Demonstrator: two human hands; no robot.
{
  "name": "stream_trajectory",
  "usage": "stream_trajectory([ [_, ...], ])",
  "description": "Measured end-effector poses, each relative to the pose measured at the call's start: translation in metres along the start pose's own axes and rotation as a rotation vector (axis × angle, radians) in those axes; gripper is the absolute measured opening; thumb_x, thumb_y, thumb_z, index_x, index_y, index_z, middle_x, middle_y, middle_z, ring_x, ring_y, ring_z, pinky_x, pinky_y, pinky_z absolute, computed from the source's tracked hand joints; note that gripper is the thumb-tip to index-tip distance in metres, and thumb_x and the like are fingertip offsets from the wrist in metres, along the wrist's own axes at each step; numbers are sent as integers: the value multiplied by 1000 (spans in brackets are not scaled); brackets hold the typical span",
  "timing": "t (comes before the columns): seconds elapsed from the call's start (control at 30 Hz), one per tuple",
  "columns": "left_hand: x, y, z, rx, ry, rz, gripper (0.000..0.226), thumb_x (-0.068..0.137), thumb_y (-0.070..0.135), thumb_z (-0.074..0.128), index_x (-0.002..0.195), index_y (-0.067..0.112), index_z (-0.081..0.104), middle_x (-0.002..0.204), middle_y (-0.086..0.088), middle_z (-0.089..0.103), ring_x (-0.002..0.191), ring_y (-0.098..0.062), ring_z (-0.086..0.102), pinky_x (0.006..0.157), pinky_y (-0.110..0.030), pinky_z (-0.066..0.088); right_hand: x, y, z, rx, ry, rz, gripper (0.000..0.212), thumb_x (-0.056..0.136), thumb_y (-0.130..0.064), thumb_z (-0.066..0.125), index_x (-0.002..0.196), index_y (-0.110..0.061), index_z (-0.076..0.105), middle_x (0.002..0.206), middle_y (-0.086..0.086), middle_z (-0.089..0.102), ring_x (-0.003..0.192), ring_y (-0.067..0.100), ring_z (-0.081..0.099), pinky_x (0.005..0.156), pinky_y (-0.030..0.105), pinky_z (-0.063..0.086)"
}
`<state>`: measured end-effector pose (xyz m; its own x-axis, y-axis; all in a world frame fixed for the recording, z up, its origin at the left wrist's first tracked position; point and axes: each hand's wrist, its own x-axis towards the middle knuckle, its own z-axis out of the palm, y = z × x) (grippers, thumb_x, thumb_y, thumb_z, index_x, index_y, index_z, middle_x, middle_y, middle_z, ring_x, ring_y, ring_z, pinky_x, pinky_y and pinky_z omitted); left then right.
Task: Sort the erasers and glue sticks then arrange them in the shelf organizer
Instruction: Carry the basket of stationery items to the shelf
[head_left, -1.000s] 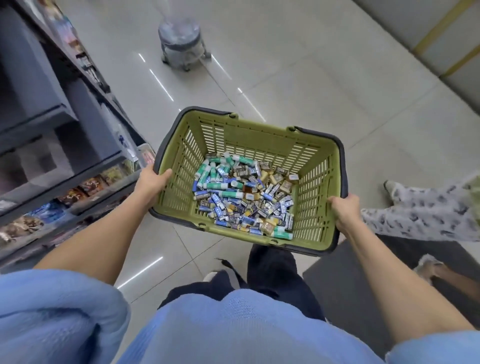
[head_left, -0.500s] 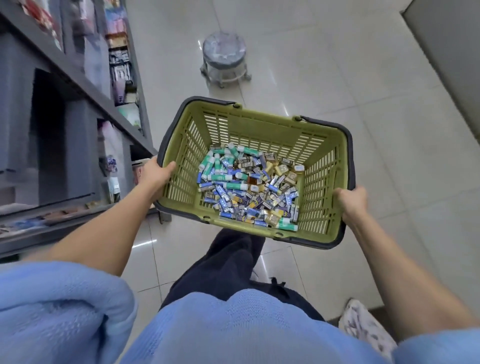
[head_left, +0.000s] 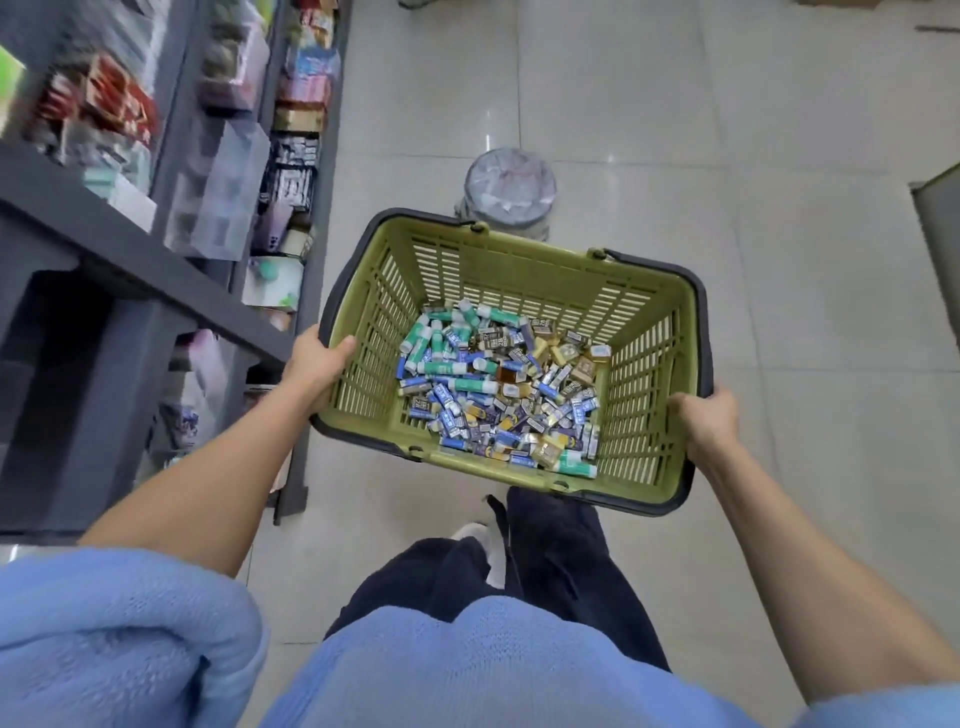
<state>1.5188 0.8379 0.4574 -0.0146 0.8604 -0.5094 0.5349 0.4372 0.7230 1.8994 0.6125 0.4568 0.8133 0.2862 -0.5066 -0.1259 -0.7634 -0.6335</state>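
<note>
While the floor (head_left: 779, 270) lay open on my right, the shelf (head_left: 156, 280) ran close on my left, so I judged I should hold the basket (head_left: 519, 270) level and swing wide of that edge and the stool (head_left: 509, 189) just beyond. My left hand (head_left: 317, 364) and right hand (head_left: 709, 421) each gripped a rim. Mixed in its bottom lay glue sticks (head_left: 447, 368) and erasers (head_left: 571, 405), unsorted.

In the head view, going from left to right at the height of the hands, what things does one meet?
Dark shelf unit → left hand → glue sticks and erasers in the basket → right hand → floor tiles.
</note>
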Motion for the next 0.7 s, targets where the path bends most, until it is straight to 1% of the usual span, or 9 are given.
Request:
stream_trajectory([
  [0.13, 46, 42, 20, -20, 99, -51, 47, 90, 23, 62, 130, 1, 49, 128, -17, 57, 117, -35, 54, 101, -48, 43, 81, -77, 24, -43, -79, -70, 21, 75, -7, 60, 93, -17, 56, 92, 8, 64, 91, 34, 63, 87, 50, 52],
  [0.2, 69, 64, 26, -75, 141, -77, 48, 91, 21, 62, 131, -1, 47, 130, -17, 56, 119, -34, 53, 102, -48, 42, 117, -117, 38, -54, -136, -86, 23, 74, -7, 61, 95, -15, 58, 94, 8, 65, 92, 34, 63, 88, 50, 52],
  [0.27, 93, 86, 31, -114, 177, -90, 39, 91, 16, 61, 125, 0, 51, 123, -14, 59, 113, -32, 56, 101, -44, 43, 151, -157, 56, -58, -178, -101, 25, 72, -6, 61, 96, -13, 60, 97, 11, 67, 92, 34, 63, 87, 51, 52],
  [0.37, 130, 113, 33, -101, 255, -108, 33, 91, 15, 61, 121, 4, 55, 106, -5, 60, 98, -24, 57, 89, -33, 44, 188, -214, 86, -87, -219, -137, 24, 73, -6, 61, 95, -16, 59, 95, 10, 66, 89, 33, 64, 85, 51, 54],
  [0.43, 160, 131, 30, -100, 284, -115, 33, 91, 14, 61, 122, 5, 56, 107, -6, 60, 95, -22, 56, 87, -31, 43, 214, -252, 109, -112, -239, -154, 23, 72, -8, 61, 93, -17, 58, 91, 8, 66, 86, 32, 65, 83, 50, 55],
  [0.53, 212, 154, 24, -156, 297, -140, 35, 92, 12, 59, 126, 6, 53, 112, -6, 59, 100, -21, 55, 91, -33, 43, 247, -310, 151, -144, -274, -185, 20, 71, -7, 60, 86, -20, 58, 86, 7, 66, 85, 32, 65, 83, 50, 55],
  [0.6, 249, 166, 20, -178, 301, -171, 34, 92, 14, 59, 126, 7, 54, 116, -7, 60, 106, -25, 56, 97, -39, 44, 267, -345, 182, -157, -285, -203, 20, 72, -7, 59, 84, -23, 57, 85, 5, 66, 84, 31, 65, 82, 50, 55],
  [0.67, 288, 176, 15, -176, 323, -198, 36, 92, 17, 60, 126, 6, 53, 122, -11, 60, 112, -30, 56, 101, -44, 43, 283, -379, 212, -173, -306, -212, 23, 72, -6, 58, 90, -21, 59, 87, 6, 67, 83, 31, 66, 81, 50, 56],
  [0.7, 308, 181, 11, -161, 336, -210, 38, 92, 19, 60, 127, 6, 53, 124, -12, 60, 114, -31, 55, 101, -43, 42, 291, -397, 226, -185, -314, -216, 25, 72, -6, 58, 94, -20, 59, 88, 6, 67, 83, 31, 66, 81, 50, 56],
])
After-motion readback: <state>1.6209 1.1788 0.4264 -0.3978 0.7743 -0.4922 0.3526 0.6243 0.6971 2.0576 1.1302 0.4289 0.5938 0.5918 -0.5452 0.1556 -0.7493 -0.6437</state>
